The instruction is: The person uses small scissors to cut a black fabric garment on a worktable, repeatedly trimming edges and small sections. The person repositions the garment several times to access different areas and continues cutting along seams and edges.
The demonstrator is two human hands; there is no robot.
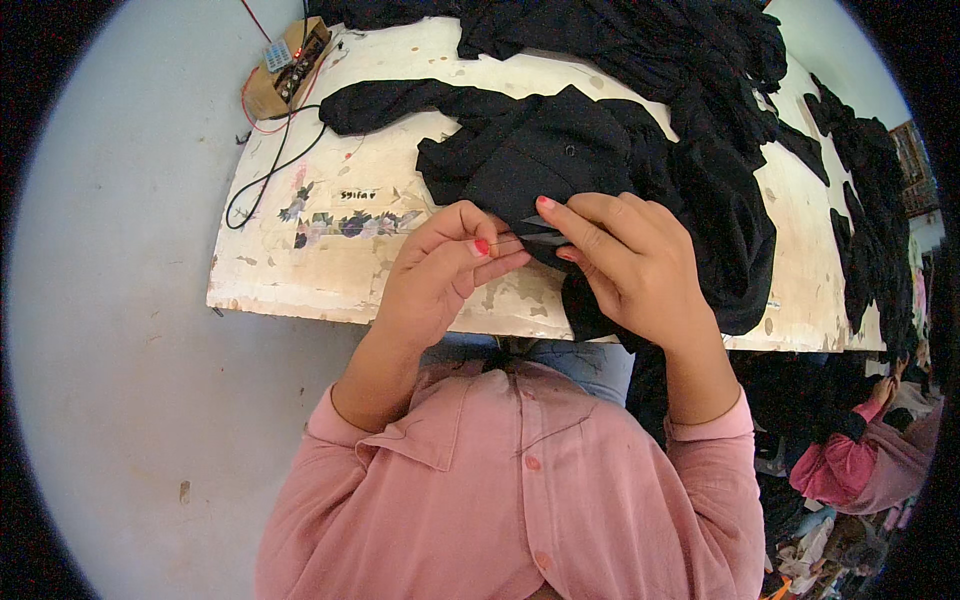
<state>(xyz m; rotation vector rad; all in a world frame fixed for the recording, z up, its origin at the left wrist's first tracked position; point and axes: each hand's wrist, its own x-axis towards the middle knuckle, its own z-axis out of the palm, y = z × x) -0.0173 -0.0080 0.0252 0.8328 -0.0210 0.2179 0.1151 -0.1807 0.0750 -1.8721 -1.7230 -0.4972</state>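
A black garment (pixel 540 150) lies bunched on the worn table in front of me, with a small round buttonhole or button on it. My right hand (pixel 640 260) is closed around a pair of thread snips (pixel 545 237), their grey blades pointing left at the garment's near edge. Just left of the blades, my left hand (pixel 445 262) pinches thumb against fingers. Thin dark thread seems to run from that pinch toward the blades; the fabric between the hands is partly hidden by my fingers.
The pale, peeling table (pixel 390 290) has floral stickers (pixel 365 222). More black garments (pixel 640 45) are heaped at its far side and right (pixel 865 190). A brown box (pixel 290 75) with electronics and cables sits at the far left corner. Another person's pink sleeve (pixel 840 465) shows at lower right.
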